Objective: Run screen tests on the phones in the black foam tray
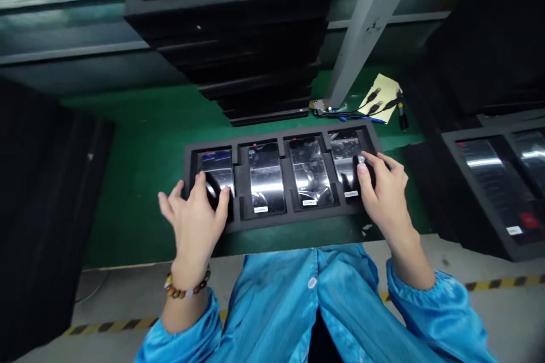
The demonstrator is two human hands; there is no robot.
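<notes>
A black foam tray [238, 224] with four slots lies on the green mat in front of me, and each slot holds a glossy phone. My left hand [196, 218] rests over the near end of the leftmost phone [216, 165], fingers spread and touching it. My right hand [383, 190] lies on the near end of the rightmost phone [346, 150], its fingers curled over the tray's right edge. The two middle phones [266, 178] are untouched. I cannot tell whether either hand grips anything.
A tall stack of black foam trays [238, 39] stands behind the tray. A grey post [370, 17], cables and a yellow paper [381, 96] lie at the back right. Another tray with phones [494, 181] sits to the right. Dark foam [42, 210] is piled at left.
</notes>
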